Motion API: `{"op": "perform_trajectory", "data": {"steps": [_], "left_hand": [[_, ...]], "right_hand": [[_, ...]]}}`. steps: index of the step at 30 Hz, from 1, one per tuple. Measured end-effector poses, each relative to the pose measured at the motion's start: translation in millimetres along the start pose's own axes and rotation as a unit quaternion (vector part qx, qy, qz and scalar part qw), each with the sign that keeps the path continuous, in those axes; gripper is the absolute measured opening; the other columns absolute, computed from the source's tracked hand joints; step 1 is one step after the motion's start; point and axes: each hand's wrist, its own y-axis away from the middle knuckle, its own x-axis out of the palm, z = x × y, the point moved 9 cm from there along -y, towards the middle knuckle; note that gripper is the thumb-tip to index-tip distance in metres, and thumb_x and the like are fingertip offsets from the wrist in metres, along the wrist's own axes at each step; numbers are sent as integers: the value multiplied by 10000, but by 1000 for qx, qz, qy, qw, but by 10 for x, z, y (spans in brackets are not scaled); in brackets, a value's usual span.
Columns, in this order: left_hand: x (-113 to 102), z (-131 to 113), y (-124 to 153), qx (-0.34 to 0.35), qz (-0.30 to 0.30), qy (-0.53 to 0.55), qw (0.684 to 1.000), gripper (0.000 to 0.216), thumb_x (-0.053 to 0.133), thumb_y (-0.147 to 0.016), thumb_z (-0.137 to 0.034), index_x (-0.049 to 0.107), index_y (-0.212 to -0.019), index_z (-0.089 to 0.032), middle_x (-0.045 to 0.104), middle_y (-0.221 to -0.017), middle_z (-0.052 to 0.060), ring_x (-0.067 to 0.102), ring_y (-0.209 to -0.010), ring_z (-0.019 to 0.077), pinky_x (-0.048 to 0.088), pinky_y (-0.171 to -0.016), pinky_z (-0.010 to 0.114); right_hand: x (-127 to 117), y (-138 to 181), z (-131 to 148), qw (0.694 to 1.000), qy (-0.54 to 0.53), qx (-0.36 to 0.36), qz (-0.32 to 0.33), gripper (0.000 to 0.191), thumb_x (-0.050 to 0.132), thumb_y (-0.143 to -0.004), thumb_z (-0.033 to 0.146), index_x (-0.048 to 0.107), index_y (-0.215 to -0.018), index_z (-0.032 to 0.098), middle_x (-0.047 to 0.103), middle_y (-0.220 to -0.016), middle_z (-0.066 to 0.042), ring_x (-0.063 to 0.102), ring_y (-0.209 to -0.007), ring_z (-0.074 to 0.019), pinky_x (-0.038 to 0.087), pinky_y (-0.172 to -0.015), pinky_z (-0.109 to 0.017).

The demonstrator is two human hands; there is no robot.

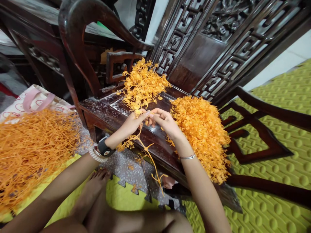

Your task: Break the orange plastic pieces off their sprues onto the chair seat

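Note:
My left hand [132,123] and my right hand [165,122] meet over the seat of a dark wooden chair [104,110]. Both pinch the same orange plastic flower sprig [142,85], whose bushy top rises above my fingers. Its thin stems [148,155] trail down below my hands. A heap of orange plastic flowers [202,132] lies on the seat just right of my right hand. The left wrist carries a black watch and a beaded bracelet; a thin bangle circles the right wrist.
A big pile of bare orange stems [31,149] lies at the left beside a pink-and-white bag [34,98]. Green foam floor mats [274,139] cover the right side. Carved dark wooden furniture [218,42] stands behind. My bare foot [97,184] rests below.

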Motion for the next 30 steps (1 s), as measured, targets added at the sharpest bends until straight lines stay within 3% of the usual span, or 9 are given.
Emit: {"op": "perform_trajectory", "data": {"steps": [9,14,26,28,30], "left_hand": [[-33,21,-15,7,-24,65,998,383,554,-827,-498,453,-637,-182,425,-568,-45,349,-471,64,271,-456,212],[-64,36,-56,-6,-59,107,992,393,612,-776,-495,414,-620,-193,377,-559,-55,334,-463,63,269,-441,221],[-96,77,-33,-50,-94,147,983,292,537,-860,-283,410,-615,-185,391,-527,-56,362,-438,53,292,-427,205],[-132,72,-10,-43,-101,127,986,312,506,-878,-281,414,-598,-183,409,-513,-50,369,-422,49,293,-421,207],[-175,45,43,-24,-107,102,989,333,490,-892,-318,420,-595,-185,430,-507,-46,373,-406,46,294,-415,211]], "right_hand": [[-39,-89,-15,989,65,-52,-118,227,624,-741,387,497,-707,203,552,-571,38,510,-504,-88,443,-539,-258],[-41,-67,97,964,151,-99,-196,156,555,-790,321,474,-712,213,560,-631,19,495,-533,-95,399,-523,-260],[56,-77,189,932,248,-140,-223,107,514,-816,229,473,-718,222,460,-588,33,389,-520,-102,319,-505,-272],[-127,-83,189,928,244,-133,-248,112,524,-804,217,473,-704,220,456,-594,32,413,-524,-102,341,-512,-270],[-564,10,227,907,214,-122,-341,136,524,-782,180,447,-677,221,440,-584,37,439,-508,-100,369,-510,-270]]}}
